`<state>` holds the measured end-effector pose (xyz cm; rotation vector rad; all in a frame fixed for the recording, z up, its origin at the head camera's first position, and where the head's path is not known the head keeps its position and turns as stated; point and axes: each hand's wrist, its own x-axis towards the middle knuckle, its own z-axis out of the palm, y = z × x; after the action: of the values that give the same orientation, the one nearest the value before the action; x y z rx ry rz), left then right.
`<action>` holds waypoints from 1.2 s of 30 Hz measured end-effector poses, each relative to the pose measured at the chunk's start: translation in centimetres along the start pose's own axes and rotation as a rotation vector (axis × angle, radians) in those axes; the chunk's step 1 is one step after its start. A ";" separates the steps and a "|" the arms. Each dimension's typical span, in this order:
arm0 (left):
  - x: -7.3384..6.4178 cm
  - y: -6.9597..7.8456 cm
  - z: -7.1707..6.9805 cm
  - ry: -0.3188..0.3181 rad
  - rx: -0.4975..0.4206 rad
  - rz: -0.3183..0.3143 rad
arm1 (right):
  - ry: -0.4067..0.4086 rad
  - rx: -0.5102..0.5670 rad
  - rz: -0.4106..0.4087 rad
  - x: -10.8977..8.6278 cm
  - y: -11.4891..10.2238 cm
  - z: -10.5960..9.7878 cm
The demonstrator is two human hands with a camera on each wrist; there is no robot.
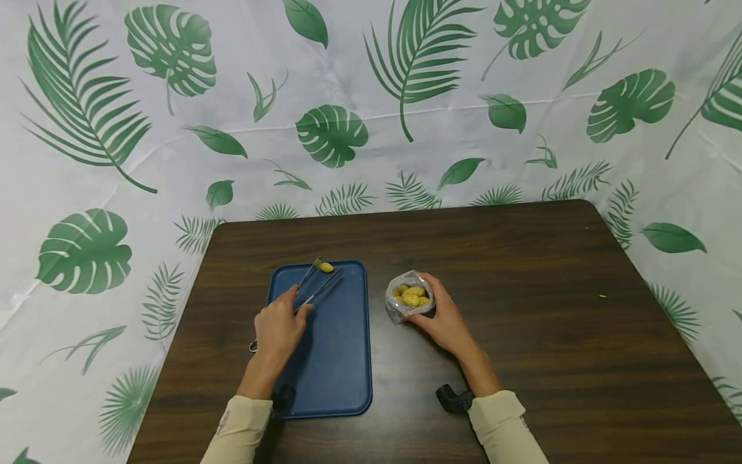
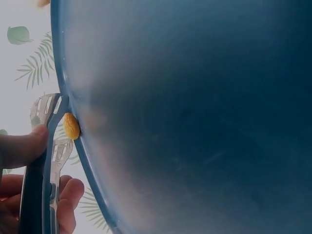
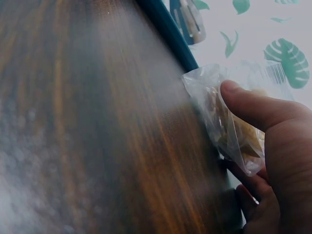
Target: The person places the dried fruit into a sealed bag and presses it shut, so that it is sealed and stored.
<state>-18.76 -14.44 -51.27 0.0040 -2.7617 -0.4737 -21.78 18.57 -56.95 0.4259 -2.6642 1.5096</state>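
My left hand grips a pair of metal tongs over the blue tray. The tongs' arms stand apart. One small yellow oval piece lies at the tray's far edge, close to the tips; in the left wrist view the yellow piece shows between the slotted ends. To the right of the tray, my right hand holds a clear plastic bag between thumb and fingers. The bag's mouth is open, and several yellow pieces sit inside. Crinkled plastic partly hides them in the right wrist view.
A dark wooden table bears everything and stretches far to the right. Behind it hangs a white cloth with green leaf prints. One tiny yellow scrap lies on the table at right. A black band is at my right wrist.
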 end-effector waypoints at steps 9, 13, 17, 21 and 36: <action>-0.3 0.2 -0.1 -0.005 -0.005 -0.017 | 0.000 -0.001 0.009 0.0 0.1 0.0; -0.2 0.2 0.2 0.003 -0.005 -0.020 | 0.001 -0.006 0.007 0.0 0.2 0.0; 0.1 0.3 0.6 0.004 -0.017 -0.024 | 0.004 -0.008 0.005 0.0 0.3 0.0; -0.2 0.3 0.7 0.011 -0.032 -0.020 | 0.001 -0.002 -0.005 -0.1 0.3 0.2; -1.3 1.0 -0.9 0.132 -0.114 0.034 | 0.016 -0.020 0.048 -0.8 -0.2 0.3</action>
<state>-17.16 -13.71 -50.56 -0.0371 -2.5985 -0.5984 -20.92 18.40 -57.10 0.3492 -2.6935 1.4916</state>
